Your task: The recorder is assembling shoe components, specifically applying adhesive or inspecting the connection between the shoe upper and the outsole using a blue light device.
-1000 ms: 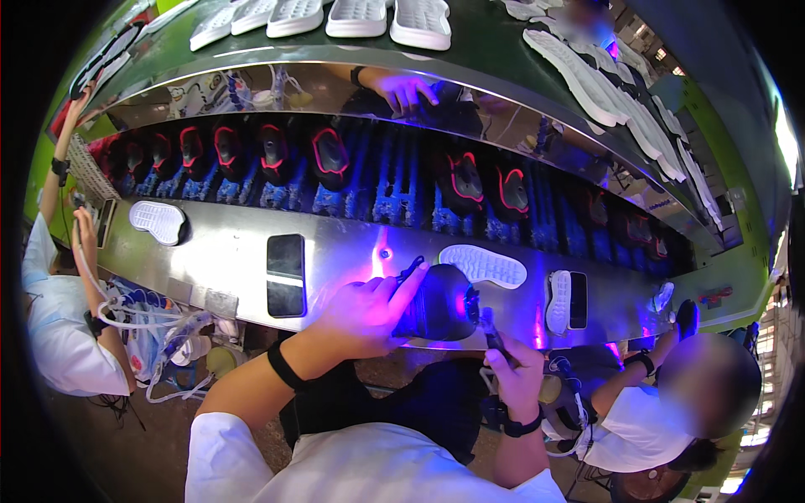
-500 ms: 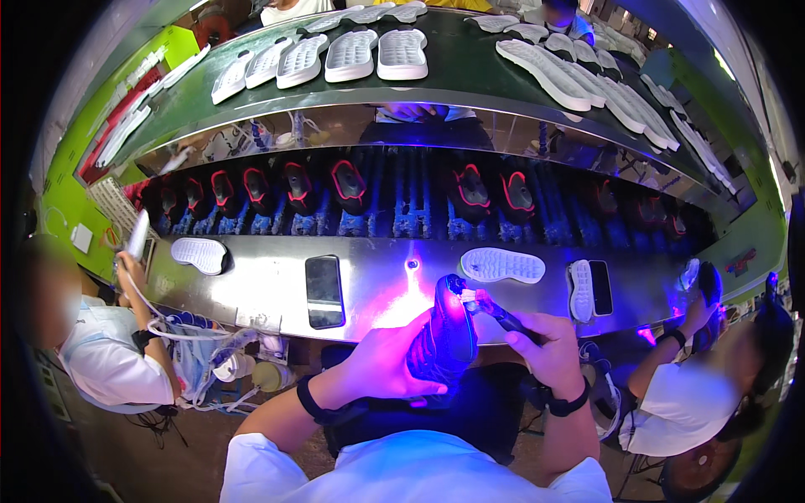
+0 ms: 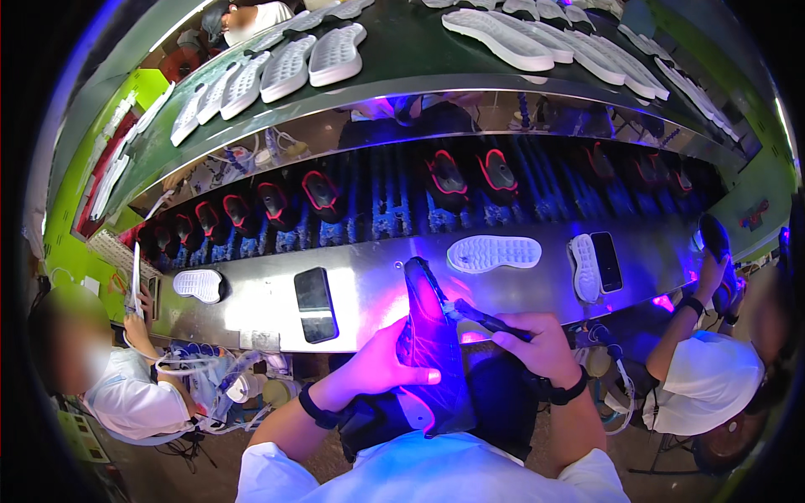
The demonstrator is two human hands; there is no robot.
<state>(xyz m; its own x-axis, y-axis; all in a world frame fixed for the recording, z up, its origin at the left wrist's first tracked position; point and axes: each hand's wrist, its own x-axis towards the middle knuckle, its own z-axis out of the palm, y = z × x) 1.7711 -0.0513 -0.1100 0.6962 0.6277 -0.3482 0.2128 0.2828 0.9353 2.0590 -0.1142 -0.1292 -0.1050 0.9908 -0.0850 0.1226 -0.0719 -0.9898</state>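
Observation:
My left hand (image 3: 377, 369) is wrapped around a dark shoe upper (image 3: 443, 365), its thumb lying across the side. Purple light falls on the upper, which stands tilted with its narrow end up, over my lap at the bench's front edge. In my right hand (image 3: 541, 348) is a brush (image 3: 495, 322) with a black handle, gripped between thumb and fingers. Its pale bristles touch or nearly touch the upper's right edge, below the top end. Beyond the upper, a white shoe sole (image 3: 495, 253) lies on the metal bench (image 3: 377, 277).
A phone (image 3: 315, 305) and a smaller sole (image 3: 199, 286) lie to the left. Another sole (image 3: 584, 268) rests beside a second phone (image 3: 607, 261) on the right. Behind runs a conveyor (image 3: 390, 201) carrying red-edged uppers; white soles fill the green shelf (image 3: 402, 59). Co-workers sit at both sides.
The shoe upper has turned, showing more of its long side. The brush has moved from its top end down to the right edge. My view has shifted slightly.

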